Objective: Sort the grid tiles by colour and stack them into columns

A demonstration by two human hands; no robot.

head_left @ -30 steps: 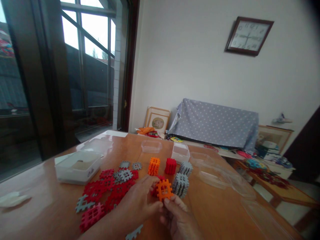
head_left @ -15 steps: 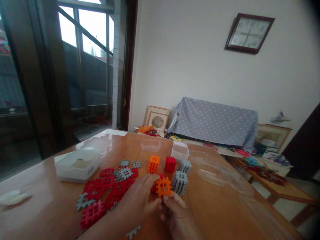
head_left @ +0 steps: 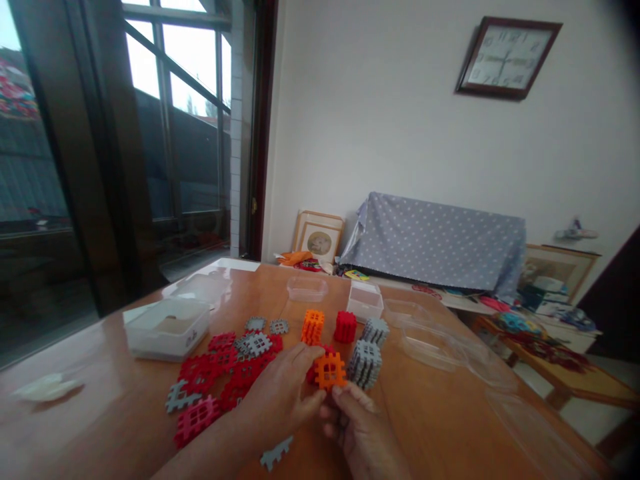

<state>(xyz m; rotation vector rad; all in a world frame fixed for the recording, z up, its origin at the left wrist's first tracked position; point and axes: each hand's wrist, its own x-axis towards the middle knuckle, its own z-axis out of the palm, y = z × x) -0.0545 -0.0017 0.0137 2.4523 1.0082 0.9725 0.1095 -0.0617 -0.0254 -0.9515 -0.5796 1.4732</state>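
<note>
Between my hands is an orange interlocking plastic square [head_left: 330,371], with red pieces [head_left: 314,373] partly hidden behind it. My left hand [head_left: 280,390] is closed about its left side, fingers above and thumb below. With thumb and fingers, my right hand [head_left: 357,420] pinches its lower edge. Beyond stand an orange stack [head_left: 313,327] and a red stack [head_left: 345,327]. Two grey stacks [head_left: 365,365] are just right of the held piece. Loose red squares [head_left: 203,371] and grey squares [head_left: 254,344] lie to the left, along with a pinkish-red stack [head_left: 197,420].
A translucent box [head_left: 167,330] stands at the left of the wooden table [head_left: 440,427]. A smaller box [head_left: 365,301] and a shallow clear tray [head_left: 307,289] are at the back. Clear lids [head_left: 433,347] lie along the right. A grey piece [head_left: 276,453] lies near the front.
The view has shifted slightly, so the table things appear a little further right. Both hands keep hold of the orange square in nearly the same pose.
</note>
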